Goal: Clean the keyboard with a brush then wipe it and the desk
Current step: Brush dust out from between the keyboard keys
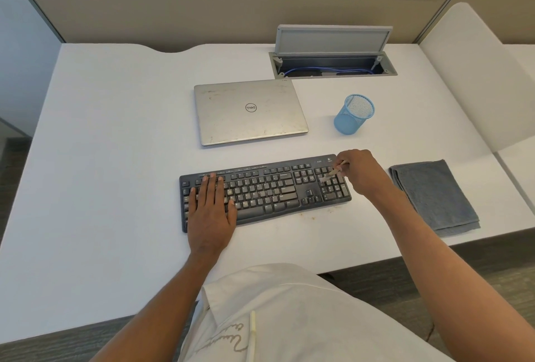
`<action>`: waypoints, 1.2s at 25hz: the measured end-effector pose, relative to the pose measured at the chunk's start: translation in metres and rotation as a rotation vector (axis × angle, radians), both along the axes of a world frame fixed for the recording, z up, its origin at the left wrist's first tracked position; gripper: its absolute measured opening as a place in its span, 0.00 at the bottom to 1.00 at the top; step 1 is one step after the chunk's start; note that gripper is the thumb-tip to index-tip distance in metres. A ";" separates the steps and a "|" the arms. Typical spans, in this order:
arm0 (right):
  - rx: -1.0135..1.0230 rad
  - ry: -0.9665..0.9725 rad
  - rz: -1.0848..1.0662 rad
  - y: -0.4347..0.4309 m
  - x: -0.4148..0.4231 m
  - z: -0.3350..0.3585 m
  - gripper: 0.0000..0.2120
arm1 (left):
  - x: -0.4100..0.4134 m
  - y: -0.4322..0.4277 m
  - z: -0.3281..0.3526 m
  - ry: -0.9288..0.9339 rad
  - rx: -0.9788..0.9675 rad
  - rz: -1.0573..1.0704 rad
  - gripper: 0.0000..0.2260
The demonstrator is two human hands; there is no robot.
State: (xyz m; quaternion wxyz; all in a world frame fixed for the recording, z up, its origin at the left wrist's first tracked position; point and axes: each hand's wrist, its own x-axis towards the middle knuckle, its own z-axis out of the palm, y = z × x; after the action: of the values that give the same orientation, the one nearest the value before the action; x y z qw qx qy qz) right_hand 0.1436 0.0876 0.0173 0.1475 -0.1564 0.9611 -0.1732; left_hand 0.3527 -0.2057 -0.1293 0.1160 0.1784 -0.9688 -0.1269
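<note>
Black plastic keyboard (pixel 278 188), likely light and slippy, is being pinned by the flat, spread left hand (pixel 212 211) while the right hand (pixel 362 172) is pinching a slim pale brush (pixel 331 174).

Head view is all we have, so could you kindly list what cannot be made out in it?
All in the head view:
- brush: the handle is mostly hidden inside the right hand, and the bristles are small and blurred.
- keyboard: the keys under the flat left hand are covered, and the key legends are too small to read.
- cable box: the inside is dark apart from a blue cable.
</note>
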 end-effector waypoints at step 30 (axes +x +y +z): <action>-0.116 0.081 -0.187 0.019 0.014 -0.005 0.07 | 0.000 0.000 -0.001 -0.015 0.001 -0.002 0.28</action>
State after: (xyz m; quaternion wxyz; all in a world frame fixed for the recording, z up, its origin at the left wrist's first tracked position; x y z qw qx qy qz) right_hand 0.1571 0.1068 0.0120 0.0825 -0.0809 0.9651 -0.2350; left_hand 0.3523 -0.2058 -0.1304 0.1087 0.1783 -0.9698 -0.1263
